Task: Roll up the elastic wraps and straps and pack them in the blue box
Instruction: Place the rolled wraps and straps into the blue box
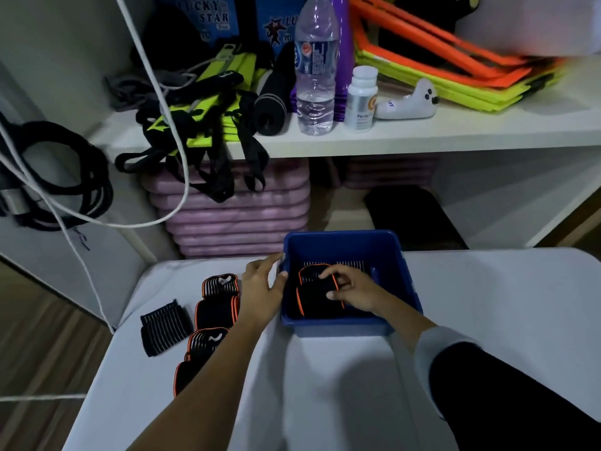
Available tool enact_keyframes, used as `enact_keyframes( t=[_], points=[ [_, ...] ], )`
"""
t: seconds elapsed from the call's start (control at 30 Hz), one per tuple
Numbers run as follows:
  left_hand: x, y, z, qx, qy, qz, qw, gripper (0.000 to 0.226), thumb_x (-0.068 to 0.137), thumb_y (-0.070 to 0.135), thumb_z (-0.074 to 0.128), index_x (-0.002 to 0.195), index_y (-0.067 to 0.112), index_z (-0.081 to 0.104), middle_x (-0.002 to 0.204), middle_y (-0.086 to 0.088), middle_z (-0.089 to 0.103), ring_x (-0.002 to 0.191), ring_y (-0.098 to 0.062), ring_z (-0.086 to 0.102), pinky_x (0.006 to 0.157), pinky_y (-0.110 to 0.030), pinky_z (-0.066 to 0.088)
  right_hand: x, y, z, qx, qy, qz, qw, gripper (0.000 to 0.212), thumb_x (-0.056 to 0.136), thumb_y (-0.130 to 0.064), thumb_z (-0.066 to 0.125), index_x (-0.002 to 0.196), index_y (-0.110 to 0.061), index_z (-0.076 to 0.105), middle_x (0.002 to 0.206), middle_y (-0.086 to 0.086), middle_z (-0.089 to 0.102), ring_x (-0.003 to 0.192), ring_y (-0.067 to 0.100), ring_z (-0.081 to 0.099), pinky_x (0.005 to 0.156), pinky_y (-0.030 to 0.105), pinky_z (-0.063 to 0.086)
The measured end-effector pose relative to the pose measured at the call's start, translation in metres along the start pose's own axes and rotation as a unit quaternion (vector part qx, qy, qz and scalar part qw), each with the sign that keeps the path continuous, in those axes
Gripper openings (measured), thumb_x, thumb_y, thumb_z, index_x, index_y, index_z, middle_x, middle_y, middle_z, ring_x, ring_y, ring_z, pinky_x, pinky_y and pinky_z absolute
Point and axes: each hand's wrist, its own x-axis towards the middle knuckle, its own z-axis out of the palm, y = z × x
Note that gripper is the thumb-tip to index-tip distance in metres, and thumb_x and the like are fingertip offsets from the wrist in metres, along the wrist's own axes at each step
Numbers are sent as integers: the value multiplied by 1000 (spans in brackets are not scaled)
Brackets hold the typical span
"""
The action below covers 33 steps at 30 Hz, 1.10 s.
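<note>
The blue box (400, 281) stands on the white table (325, 385), just past its middle. Inside it lies a black wrap with orange trim (313, 296), and my right hand (353, 288) rests on top of that wrap with its fingers curled over it. My left hand (261, 288) presses on the box's left wall, fingers spread. Left of the box, a long black and orange wrap (214, 307) lies unrolled on the table, next to a smaller black ribbed strap (164, 325).
A white shelf (422, 135) behind the table carries a water bottle (315, 66), a white pill bottle (361, 99), yellow-black straps (201, 118) hanging over its edge, and orange and yellow frames. Pink mats (234, 209) are stacked under it. White cords (156, 92) hang at left.
</note>
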Motion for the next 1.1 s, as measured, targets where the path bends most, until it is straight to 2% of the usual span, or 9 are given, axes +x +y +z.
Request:
enact_keyframes(
  t=[0.1, 0.17, 0.27, 0.33, 0.57, 0.7, 0.9, 1.0, 1.1],
  points=[
    [-4, -5, 2, 10, -20, 0, 1000, 42, 89, 20, 59, 129, 29, 52, 115, -4, 44, 109, -24, 52, 103, -38, 41, 9, 6, 8, -22, -37, 20, 999, 40, 79, -5, 70, 88, -43, 58, 96, -10, 52, 102, 24, 54, 67, 25, 51],
    [-7, -8, 2, 19, -29, -5, 999, 42, 89, 21, 59, 130, 30, 51, 117, -3, 43, 109, -22, 52, 102, -35, 41, 12, 10, 11, -43, -52, 36, 997, 37, 79, -3, 69, 92, -36, 59, 89, -10, 52, 92, 20, 55, 62, 21, 50],
    [-10, -11, 2, 19, -38, -6, 999, 42, 90, 20, 58, 130, 30, 50, 115, 0, 41, 108, -22, 52, 100, -31, 41, 15, 13, 13, -83, -76, 55, 992, 35, 77, 0, 70, 97, -26, 60, 106, -1, 59, 105, 20, 55, 90, 32, 50],
    [-12, -12, 2, 17, -43, -5, 999, 42, 90, 19, 58, 130, 31, 51, 115, -1, 41, 106, -22, 52, 100, -33, 42, 16, 13, 14, -119, -85, 58, 987, 35, 75, -1, 73, 98, -25, 61, 122, 6, 56, 112, 23, 54, 98, 37, 47],
    [-14, -18, 2, 3, -47, -6, 999, 40, 90, 19, 58, 127, 34, 53, 115, -2, 45, 101, -20, 54, 94, -26, 42, 16, 13, 15, -169, -90, 55, 980, 43, 74, 0, 73, 106, -28, 67, 135, 5, 48, 124, 24, 46, 107, 37, 38],
    [-14, -18, 1, -7, -52, -3, 999, 40, 90, 17, 57, 126, 33, 55, 113, 0, 48, 97, -20, 58, 91, -26, 46, 14, 12, 13, -187, -89, 44, 977, 47, 73, -1, 75, 110, -30, 68, 137, 6, 50, 127, 23, 44, 110, 35, 35],
    [-13, -19, 1, -2, -56, -2, 998, 40, 90, 16, 57, 128, 29, 54, 117, -2, 48, 101, -18, 59, 88, -19, 44, 11, 9, 13, -192, -79, 42, 977, 47, 73, -3, 76, 111, -28, 68, 136, 5, 53, 127, 21, 45, 110, 32, 33],
    [-13, -19, 0, 5, -55, 2, 998, 40, 90, 18, 57, 128, 30, 54, 117, -2, 49, 95, -17, 60, 84, -20, 44, 8, 4, 10, -174, -66, 35, 982, 44, 73, -4, 76, 111, -24, 69, 131, 3, 57, 124, 17, 47, 104, 23, 31],
    [-14, -21, -4, -8, -49, 2, 999, 37, 90, 18, 57, 125, 31, 56, 116, -2, 51, 93, -17, 60, 82, -19, 44, 3, -2, 7, -154, -38, 45, 986, 38, 73, -8, 77, 108, -24, 69, 120, 4, 61, 112, 17, 53, 100, 27, 38]
  ],
)
